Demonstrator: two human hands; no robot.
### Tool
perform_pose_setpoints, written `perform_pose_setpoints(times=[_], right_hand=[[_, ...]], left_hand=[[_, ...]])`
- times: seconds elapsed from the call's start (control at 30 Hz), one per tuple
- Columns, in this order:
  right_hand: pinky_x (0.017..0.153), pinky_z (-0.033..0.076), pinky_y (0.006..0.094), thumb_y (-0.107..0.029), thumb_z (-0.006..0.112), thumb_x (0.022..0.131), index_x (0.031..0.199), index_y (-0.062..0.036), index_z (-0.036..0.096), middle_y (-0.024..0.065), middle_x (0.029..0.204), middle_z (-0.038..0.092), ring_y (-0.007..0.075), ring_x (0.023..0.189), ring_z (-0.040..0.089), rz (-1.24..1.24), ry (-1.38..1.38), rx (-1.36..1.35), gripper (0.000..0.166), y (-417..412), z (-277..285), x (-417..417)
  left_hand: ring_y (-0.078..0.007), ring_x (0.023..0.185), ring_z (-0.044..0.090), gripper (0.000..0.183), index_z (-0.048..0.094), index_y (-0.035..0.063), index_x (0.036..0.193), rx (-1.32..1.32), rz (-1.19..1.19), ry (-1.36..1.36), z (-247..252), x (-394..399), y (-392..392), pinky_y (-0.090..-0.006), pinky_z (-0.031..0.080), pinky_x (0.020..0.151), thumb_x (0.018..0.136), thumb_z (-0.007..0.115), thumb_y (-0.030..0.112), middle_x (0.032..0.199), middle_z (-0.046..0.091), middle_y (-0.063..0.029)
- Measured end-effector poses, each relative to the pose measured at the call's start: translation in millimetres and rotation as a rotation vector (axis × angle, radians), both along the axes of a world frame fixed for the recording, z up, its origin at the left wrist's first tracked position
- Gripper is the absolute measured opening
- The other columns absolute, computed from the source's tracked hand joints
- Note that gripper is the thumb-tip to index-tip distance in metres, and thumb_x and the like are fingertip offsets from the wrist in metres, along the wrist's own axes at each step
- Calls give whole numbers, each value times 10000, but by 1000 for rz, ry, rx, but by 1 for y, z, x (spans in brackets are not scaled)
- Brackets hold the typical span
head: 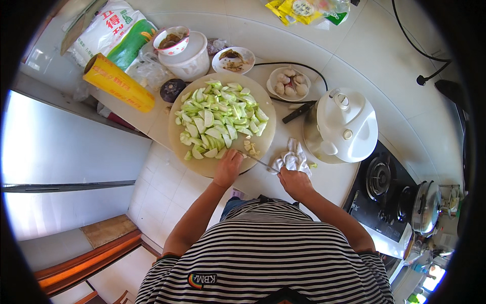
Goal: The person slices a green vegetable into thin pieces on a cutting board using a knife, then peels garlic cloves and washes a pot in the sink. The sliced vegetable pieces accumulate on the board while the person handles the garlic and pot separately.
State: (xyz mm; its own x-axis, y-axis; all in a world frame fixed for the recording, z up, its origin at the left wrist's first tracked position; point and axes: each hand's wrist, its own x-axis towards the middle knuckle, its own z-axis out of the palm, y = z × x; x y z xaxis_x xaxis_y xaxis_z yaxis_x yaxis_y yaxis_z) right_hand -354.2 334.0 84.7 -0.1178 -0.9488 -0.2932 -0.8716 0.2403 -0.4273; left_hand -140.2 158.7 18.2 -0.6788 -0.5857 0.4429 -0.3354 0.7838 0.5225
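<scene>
My right hand [295, 183] grips the handle end of a kitchen knife [262, 163], whose thin blade slants up to the left over the round cutting board [270, 110]. At the blade's tip, my left hand [229, 167] rests at the board's near edge with its fingers bent; a small pale piece, perhaps garlic, shows by its fingertips. Sliced pale green vegetable [209, 118] covers much of the board. Chopped garlic pieces [250, 148] lie just beyond the knife. A crumpled white cloth [292, 157] is on the counter beside my right hand.
An electric cooker [347, 125] and a gas stove [377, 178] stand to the right. Behind the board are a plate of garlic bulbs [288, 84], a plate of food scraps [234, 60] and a lidded white tub [186, 53]. A dark eggplant [172, 90] and a yellow film roll [119, 83] lie left.
</scene>
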Motion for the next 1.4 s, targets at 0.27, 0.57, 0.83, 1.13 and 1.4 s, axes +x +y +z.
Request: perform_pose_setpoints(times=[0.27,0.57,0.83,1.13,1.4], right_hand=[[681,546,551,-327,460,1054,995,-28,561,209,726,682,428,703,687,-15,50,74,321,-2,-24,1],[712,543,563,-331,457,1057,991,-33,559,228,770,684,427,765,693,-1,12,111,322,0,-7,3],[708,530,569,-344,460,1056,994,-33,563,215,763,681,434,748,681,-4,-17,70,334,-4,1,4],[713,513,586,-358,483,1049,983,-34,562,241,781,666,471,769,657,-73,-67,103,340,-7,-14,7],[747,503,598,-369,481,1047,994,-34,580,250,818,673,484,807,654,-105,-147,126,353,-1,-26,13]], left_hand=[[-317,896,617,70,616,35,905,-23,-27,-19,0,-2,0,-425,538,717,846,653,41,933,579,-113],[-319,852,620,98,588,37,865,-29,-22,-11,2,0,3,-419,529,710,828,665,-10,906,594,-106],[-319,875,612,60,598,19,873,-50,-38,-31,-1,4,0,-432,530,697,853,654,30,921,563,-109],[-320,896,613,58,601,16,885,-43,-49,-30,-2,4,1,-417,536,733,843,642,20,953,578,-114],[-316,888,616,64,608,36,890,-72,-67,-24,-3,5,1,-413,539,728,838,640,16,964,583,-100]])
